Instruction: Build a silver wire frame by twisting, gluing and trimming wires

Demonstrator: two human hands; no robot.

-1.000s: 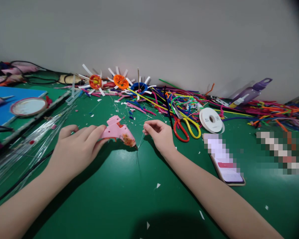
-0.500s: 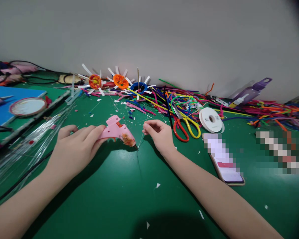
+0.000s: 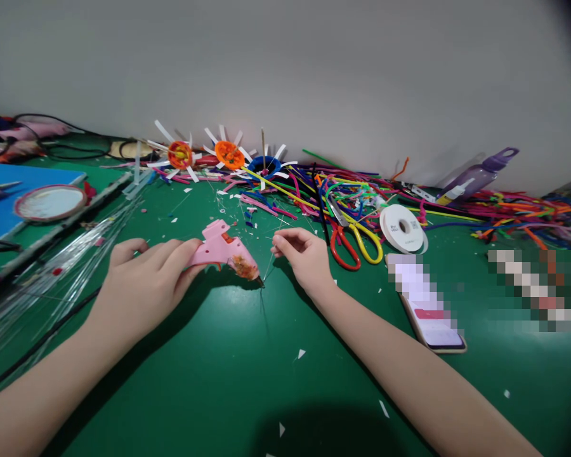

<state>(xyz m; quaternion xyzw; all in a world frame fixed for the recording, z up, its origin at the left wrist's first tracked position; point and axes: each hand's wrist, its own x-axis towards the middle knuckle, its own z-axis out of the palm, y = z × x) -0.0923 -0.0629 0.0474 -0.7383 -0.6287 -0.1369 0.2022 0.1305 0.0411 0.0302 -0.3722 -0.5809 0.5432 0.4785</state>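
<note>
My left hand (image 3: 147,279) is wrapped around the handle of a pink hot glue gun (image 3: 223,249), its dark nozzle pointing down and to the right. Orange-brown residue covers the front of the gun. To the right of the nozzle, my right hand (image 3: 302,257) pinches a thin, clear wire-like strand (image 3: 268,270) between thumb and fingers. The strand's lower end meets the nozzle tip just above the green table (image 3: 219,368). What the strand is made of is too fine to tell.
Scissors (image 3: 354,244), a white ribbon spool (image 3: 403,228) and a phone (image 3: 428,304) lie to the right. Colourful pipe cleaners (image 3: 504,206) and a purple bottle (image 3: 478,174) line the wall. Clear plastic strips (image 3: 71,266) and a black cord (image 3: 38,346) are at left.
Both hands and the glue gun stay almost where they were. The view has shifted very slightly; the strand still touches the nozzle tip.
</note>
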